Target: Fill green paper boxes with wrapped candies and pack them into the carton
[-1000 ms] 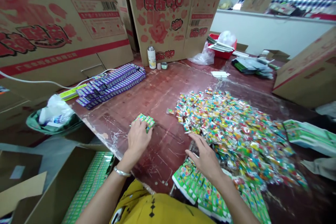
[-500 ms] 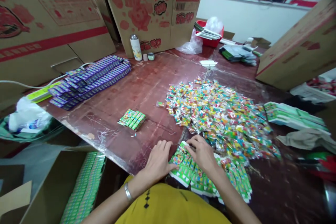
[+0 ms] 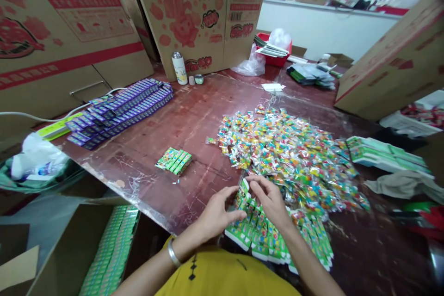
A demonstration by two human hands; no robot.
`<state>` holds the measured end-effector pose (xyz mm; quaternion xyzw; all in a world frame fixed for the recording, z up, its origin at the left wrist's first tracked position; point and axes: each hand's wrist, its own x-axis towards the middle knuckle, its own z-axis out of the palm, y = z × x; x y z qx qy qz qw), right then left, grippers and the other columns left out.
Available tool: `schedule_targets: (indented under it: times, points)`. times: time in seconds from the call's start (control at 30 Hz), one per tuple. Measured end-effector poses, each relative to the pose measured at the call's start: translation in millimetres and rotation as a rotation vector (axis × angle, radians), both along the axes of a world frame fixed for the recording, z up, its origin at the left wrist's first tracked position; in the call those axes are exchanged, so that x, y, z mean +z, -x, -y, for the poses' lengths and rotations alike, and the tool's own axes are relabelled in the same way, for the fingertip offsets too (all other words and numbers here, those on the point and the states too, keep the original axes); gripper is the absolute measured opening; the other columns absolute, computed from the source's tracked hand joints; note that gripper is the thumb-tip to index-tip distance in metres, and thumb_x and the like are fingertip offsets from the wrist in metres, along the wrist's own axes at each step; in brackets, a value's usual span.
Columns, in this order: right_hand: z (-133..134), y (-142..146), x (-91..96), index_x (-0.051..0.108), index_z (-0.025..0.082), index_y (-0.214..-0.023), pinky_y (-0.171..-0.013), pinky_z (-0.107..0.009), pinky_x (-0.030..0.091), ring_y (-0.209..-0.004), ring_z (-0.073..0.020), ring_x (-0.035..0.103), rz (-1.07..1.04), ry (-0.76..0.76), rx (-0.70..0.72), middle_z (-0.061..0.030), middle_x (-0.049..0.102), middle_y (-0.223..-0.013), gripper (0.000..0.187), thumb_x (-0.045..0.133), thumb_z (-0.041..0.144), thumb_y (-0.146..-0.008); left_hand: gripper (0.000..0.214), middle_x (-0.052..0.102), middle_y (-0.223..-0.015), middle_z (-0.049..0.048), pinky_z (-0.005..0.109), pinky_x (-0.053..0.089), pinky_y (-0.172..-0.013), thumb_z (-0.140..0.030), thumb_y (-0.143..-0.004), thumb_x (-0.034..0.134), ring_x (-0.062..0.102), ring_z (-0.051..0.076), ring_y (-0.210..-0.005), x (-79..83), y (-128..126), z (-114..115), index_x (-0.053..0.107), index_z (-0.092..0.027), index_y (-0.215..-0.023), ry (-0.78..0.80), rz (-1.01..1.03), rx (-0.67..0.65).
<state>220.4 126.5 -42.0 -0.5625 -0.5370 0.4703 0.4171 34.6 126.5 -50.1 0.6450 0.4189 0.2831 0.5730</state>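
A small green printed candy box (image 3: 244,188) is raised a little off the table, its white top end up. My left hand (image 3: 219,209) grips it from the left, fingers at its far side and thumb in front. Against its upper right my right hand (image 3: 268,199) has its fingers bent, pinching near the white end. Under both hands lie flattened green boxes (image 3: 274,245) in overlapping rows along the table's near edge. Just beyond my right hand spreads a big heap of clear-wrapped colourful candies (image 3: 294,152). A few filled green boxes (image 3: 174,160) sit together at left.
Purple boxes (image 3: 121,110) are stacked at the far left, near a flask (image 3: 179,68). A carton of green boxes (image 3: 107,249) stands below the table's left edge. More green boxes (image 3: 386,155) and a grey cloth (image 3: 404,185) lie at right. Large cartons (image 3: 194,23) wall the back.
One green box has come up from the rows between my hands. My left hand has turned, its thumb now raised beside the box. The view has shifted slightly.
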Motion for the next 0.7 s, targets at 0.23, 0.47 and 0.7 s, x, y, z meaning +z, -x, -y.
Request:
schedule_targets:
  times: [0.23, 0.47, 0.7]
  points:
    - [7.0, 0.4, 29.0, 0.061, 0.024, -0.111, -0.055, -0.023, 0.039, -0.058, -0.0124, 0.05, 0.036, -0.053, 0.332, 0.0052, 0.053, -0.066, 0.027, 0.063, 0.034, -0.086, 0.056, 0.067, -0.114, 0.0099, 0.041, 0.042, -0.098, -0.036, -0.071, 0.077, 0.062, 0.027, -0.105, 20.1, 14.2, -14.3, 0.063, -0.018, -0.122, 0.408, 0.492, -0.139]
    - [-6.4, 0.1, 41.6, 0.057, 0.02, -0.076, -0.046, -0.02, 0.033, -0.051, -0.01, 0.048, 0.042, 0.045, 0.363, 0.0065, 0.052, -0.058, 0.02, 0.072, 0.032, -0.078, 0.034, 0.07, -0.095, 0.0046, 0.03, 0.045, -0.084, -0.033, -0.078, 0.07, 0.061, 0.022, -0.091, 20.5, 18.2, -13.1, 0.07, -0.015, -0.107, 0.336, 0.36, -0.178]
    - [1.2, 21.6, 13.7, 0.063, 0.019, -0.094, -0.064, -0.027, 0.048, -0.074, -0.0178, 0.061, -0.121, -0.07, 0.007, -0.0024, 0.065, -0.083, 0.021, 0.069, 0.035, -0.082, 0.024, 0.069, -0.087, 0.0041, 0.027, 0.047, -0.075, -0.031, -0.078, 0.07, 0.06, 0.018, -0.081, 6.2, 0.9, -6.4, 0.071, -0.013, -0.095, 0.27, 0.423, 0.264]
